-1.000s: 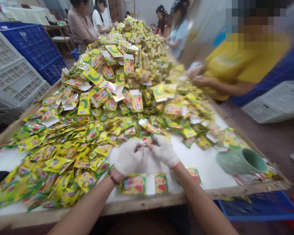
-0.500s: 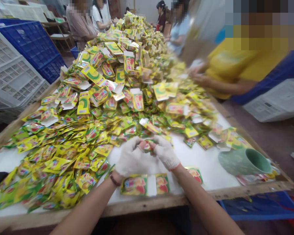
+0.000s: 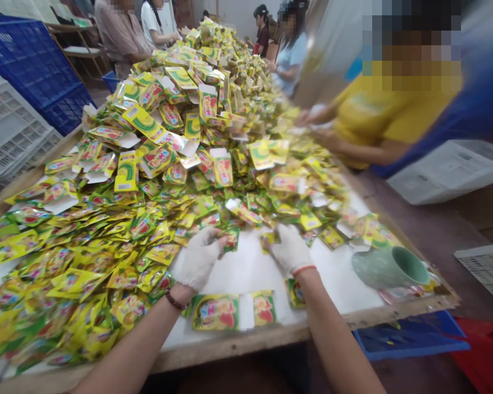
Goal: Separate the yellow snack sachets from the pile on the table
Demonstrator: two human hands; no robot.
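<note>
My left hand (image 3: 201,257), in a white glove with bare fingertips, pinches a small green sachet (image 3: 231,239) by its near edge. Opposite it, my gloved right hand (image 3: 291,249) has its fingers closed on a yellow sachet (image 3: 267,241), partly hidden by the fingers. White tabletop separates the two hands. Below them, near the front edge, lie a wide printed fruit pack (image 3: 216,312), a narrower pack (image 3: 263,308) and another pack (image 3: 296,293) beside my right wrist. Loose yellow-green sachets (image 3: 119,273) spread to the left of my left hand.
A tall heap of small cartons (image 3: 181,137) covers the table's middle. A green cup-like cylinder (image 3: 378,268) lies on its side at right. Co-workers stand along both sides, one in a yellow shirt (image 3: 378,120). Blue crates (image 3: 28,65) and white crates (image 3: 447,169) stand around.
My hands, together around a sachet before, have moved apart, each now with a sachet at its fingertips. The view has turned slightly right.
</note>
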